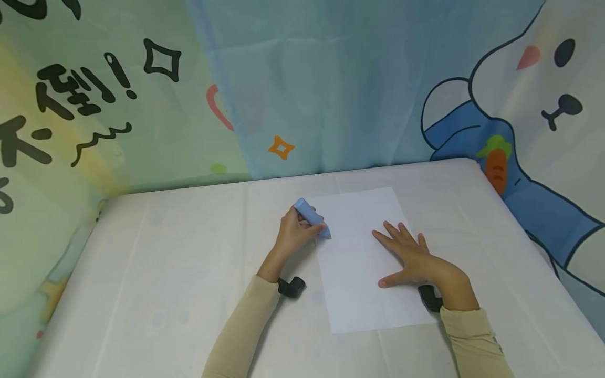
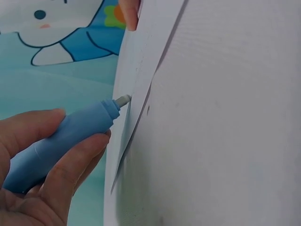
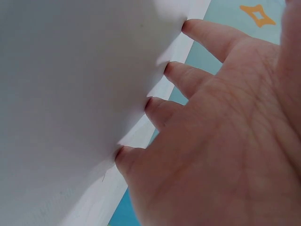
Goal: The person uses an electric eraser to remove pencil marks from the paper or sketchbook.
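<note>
My left hand [image 1: 294, 231] grips a chunky light-blue pen-shaped tool [image 1: 309, 214] between thumb and fingers. In the left wrist view the tool [image 2: 70, 136] has a stepped collar and a short greyish tip at the left border of a white sheet of paper [image 1: 352, 262]. From the head view, it slants down to the right at the sheet's upper left edge. My right hand [image 1: 408, 257] is spread over the right half of the sheet, thumb out to the side. Its fingertips [image 3: 151, 102] press on the paper in the right wrist view.
A white-covered table [image 1: 179, 273] lies under the paper, its far edge meeting a printed cloth backdrop [image 1: 331, 94]. Black wrist cameras [image 1: 292, 287] sit at both cuffs, close above the tabletop.
</note>
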Demonstrator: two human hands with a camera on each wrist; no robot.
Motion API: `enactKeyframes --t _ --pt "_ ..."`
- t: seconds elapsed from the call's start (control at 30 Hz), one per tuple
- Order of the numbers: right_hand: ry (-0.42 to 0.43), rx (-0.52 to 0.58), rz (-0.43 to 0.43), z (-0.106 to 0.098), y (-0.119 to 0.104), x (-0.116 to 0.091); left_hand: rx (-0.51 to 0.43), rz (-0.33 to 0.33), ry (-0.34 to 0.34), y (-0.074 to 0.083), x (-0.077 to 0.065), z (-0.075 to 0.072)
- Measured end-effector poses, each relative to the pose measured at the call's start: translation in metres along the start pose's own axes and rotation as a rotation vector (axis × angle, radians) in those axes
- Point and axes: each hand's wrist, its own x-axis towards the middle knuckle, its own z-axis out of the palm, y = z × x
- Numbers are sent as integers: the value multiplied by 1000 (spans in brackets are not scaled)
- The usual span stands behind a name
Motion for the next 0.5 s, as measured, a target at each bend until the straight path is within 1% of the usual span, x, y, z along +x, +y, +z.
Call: enactKeyframes --t 0.5 --pt "0 -11 -3 1 2 1 -31 -26 -57 4 -2 -1"
